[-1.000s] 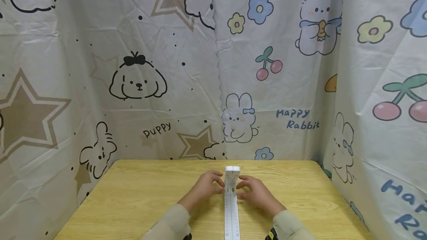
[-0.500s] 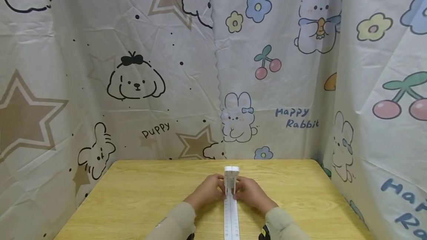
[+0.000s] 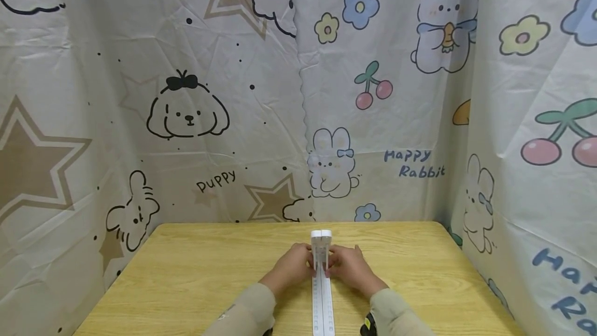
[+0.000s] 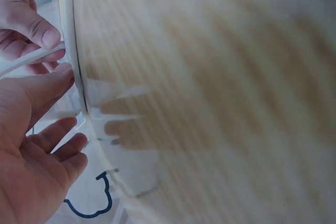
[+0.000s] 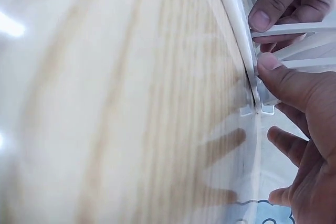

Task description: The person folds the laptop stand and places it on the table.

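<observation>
A long white plastic stand [image 3: 323, 302] runs along the table from the front toward the middle, with a raised arm with a rounded top [image 3: 321, 234] at its far end. Slim white prongs come down from that arm. My left hand [image 3: 293, 267] is at the arm's left side, and in the right wrist view its thumb and index finger pinch one white prong [image 5: 299, 28]. From the right, my right hand [image 3: 351, 268] pinches the other prong [image 4: 31, 57] between thumb and index finger, seen in the left wrist view. The other fingers of both hands are spread loosely. The prongs' ends are partly hidden by fingertips.
The hands and stand are over a light wood table [image 3: 210, 274]. Printed curtains [image 3: 261, 118] with puppies, rabbits and cherries hang behind the table and at both sides.
Both hands have come inward to the stand's arm, and their fingers have closed on the prongs. The prongs now stand out more distinctly below the top. The head view has shifted slightly.
</observation>
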Action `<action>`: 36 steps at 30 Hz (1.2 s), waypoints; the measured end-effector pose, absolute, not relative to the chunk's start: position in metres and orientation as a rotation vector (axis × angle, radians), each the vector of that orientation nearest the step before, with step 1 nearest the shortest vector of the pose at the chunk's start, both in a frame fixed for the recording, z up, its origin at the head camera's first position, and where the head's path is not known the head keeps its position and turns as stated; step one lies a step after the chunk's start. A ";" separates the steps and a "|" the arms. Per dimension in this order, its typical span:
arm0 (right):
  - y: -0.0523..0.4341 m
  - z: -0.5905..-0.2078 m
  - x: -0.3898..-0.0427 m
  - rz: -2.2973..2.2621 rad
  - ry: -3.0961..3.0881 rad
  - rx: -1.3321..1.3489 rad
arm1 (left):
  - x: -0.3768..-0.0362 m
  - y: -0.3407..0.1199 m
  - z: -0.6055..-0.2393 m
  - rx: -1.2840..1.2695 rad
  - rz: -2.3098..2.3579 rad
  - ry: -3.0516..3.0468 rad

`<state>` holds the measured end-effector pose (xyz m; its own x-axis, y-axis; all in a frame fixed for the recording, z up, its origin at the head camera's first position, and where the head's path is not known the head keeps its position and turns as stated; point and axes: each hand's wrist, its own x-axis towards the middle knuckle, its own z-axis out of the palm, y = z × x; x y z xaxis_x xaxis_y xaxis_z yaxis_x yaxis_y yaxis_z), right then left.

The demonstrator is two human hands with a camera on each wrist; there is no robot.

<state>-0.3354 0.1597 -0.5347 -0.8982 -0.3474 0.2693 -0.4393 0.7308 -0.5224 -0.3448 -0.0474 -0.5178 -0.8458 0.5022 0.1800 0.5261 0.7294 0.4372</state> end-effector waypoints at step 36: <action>0.156 -0.505 -0.325 1.616 -2.607 0.332 | -0.337 -0.051 -0.508 -0.530 -1.746 -2.463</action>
<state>-0.3251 0.1562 -0.5047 -0.9753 -0.1519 0.1602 -0.2111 0.4287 -0.8784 -0.3366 -0.0509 -0.5082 -0.9373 0.2343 0.2580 0.3211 0.2926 0.9007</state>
